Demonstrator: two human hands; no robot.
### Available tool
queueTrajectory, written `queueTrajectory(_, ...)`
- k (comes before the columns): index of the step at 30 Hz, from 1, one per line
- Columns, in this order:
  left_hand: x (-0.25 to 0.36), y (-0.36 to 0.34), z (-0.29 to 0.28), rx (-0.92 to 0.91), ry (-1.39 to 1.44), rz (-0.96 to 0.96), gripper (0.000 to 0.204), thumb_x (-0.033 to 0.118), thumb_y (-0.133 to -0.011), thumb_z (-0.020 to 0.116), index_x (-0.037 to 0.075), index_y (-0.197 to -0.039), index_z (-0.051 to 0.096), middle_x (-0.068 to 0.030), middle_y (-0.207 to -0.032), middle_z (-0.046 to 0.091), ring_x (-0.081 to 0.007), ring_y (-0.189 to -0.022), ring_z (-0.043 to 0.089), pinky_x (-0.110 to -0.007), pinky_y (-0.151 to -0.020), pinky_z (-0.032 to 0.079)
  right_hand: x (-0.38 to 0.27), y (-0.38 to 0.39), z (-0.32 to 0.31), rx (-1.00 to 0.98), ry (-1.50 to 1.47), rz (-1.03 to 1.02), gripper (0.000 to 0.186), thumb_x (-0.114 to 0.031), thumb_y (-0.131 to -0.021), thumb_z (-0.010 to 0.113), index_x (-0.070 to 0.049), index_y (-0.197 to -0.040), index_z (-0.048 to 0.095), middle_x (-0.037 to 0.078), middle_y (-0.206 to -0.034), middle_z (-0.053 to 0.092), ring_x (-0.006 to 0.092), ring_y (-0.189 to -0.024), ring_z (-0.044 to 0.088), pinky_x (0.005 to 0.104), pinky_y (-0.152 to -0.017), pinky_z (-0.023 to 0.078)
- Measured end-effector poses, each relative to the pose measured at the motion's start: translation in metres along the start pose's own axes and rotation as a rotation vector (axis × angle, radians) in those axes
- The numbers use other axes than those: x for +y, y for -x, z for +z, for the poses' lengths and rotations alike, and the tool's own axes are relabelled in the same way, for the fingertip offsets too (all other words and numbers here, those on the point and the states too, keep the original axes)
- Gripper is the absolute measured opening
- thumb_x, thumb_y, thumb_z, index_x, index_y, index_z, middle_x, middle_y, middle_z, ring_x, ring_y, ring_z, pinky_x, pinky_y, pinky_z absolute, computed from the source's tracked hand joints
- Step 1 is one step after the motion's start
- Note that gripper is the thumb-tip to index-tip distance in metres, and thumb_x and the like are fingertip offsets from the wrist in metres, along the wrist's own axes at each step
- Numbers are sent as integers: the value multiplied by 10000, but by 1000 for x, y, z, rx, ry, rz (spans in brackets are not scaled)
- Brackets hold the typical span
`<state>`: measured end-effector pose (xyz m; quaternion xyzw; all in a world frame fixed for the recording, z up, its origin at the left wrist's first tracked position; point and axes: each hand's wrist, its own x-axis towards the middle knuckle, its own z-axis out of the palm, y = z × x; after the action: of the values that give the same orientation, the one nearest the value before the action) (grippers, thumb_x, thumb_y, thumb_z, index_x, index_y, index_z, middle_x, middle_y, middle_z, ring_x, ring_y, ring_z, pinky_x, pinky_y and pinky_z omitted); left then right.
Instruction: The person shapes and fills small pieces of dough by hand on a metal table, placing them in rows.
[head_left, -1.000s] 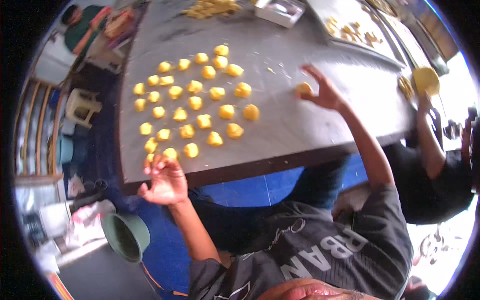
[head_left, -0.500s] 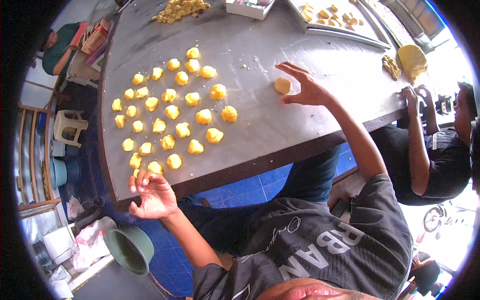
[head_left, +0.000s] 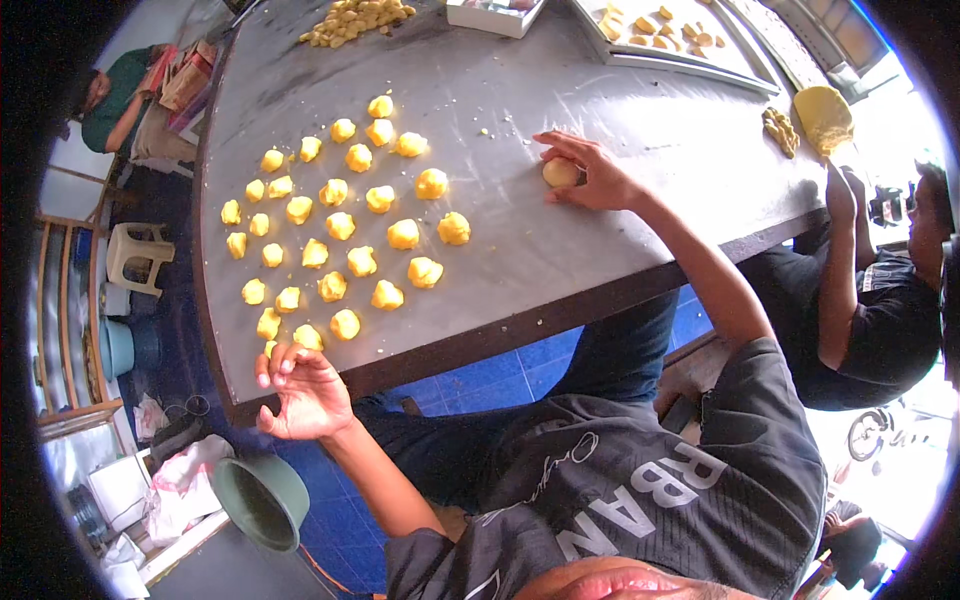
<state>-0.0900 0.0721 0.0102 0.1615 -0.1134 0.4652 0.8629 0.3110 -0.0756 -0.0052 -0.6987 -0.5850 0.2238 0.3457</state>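
A pale, round dough ball sits on the grey tabletop. My right hand curls round it, with the fingers on its far side and the thumb on its near side. At the table's front left edge hovers my left hand, palm turned up, its fingers loosely bent and apart from the thumb, holding nothing. Just beyond its fingertips is the nearest of several rough yellow lumps, which are spread in loose rows over the left half of the table.
A pile of small dough pieces and a white box lie at the far side. Shaped pieces rest on a tray. At right, a co-worker reaches toward a flat dough slab. A green basin stands below left.
My right hand has moved slightly left and closed round the dough ball. The left hand has barely moved. The co-worker's hands have shifted toward the dough slab.
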Motion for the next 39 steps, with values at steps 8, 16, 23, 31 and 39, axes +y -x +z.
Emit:
queueTrajectory(8,0,1,2,62,-24,31,285,189,-670,664,121,-842,447,-9,-799,440,-168,-853,465,-352,-964,391,9,-2,9,106,141,-203,617,-207,-687,735,-40,-1222,477,162,-1175,534,301,-1050,552,379,-909,440)
queueTrajectory(16,0,1,1,69,-53,32,277,199,-683,657,121,-841,443,-12,-803,439,-166,-842,471,-342,-964,386,0,-6,11,79,467,-411,397,-338,-856,549,-1,-1065,553,156,-1080,543,324,-1118,449,404,-1014,319)
queueTrajectory(23,1,2,-1,34,-42,2,255,224,-708,640,129,-852,453,-6,-810,447,-171,-894,471,-392,-979,368,-13,-21,6,-123,790,54,701,-586,-874,317,-109,-1384,260,155,-1446,188,349,-1347,92,473,-1094,22)
queueTrajectory(31,3,2,-2,36,-39,2,257,244,-715,642,133,-854,457,-1,-803,450,-173,-898,472,-392,-971,373,-5,-63,18,161,875,31,850,-713,-818,191,-86,-1391,228,157,-1458,134,370,-1348,34,544,-1063,-42)
queueTrajectory(39,4,2,-4,18,-57,-14,257,251,-717,641,136,-853,455,2,-803,453,-177,-907,475,-399,-975,369,14,-63,22,163,833,80,804,-679,-840,219,-76,-1368,279,158,-1437,201,369,-1343,72,561,-1050,-44)
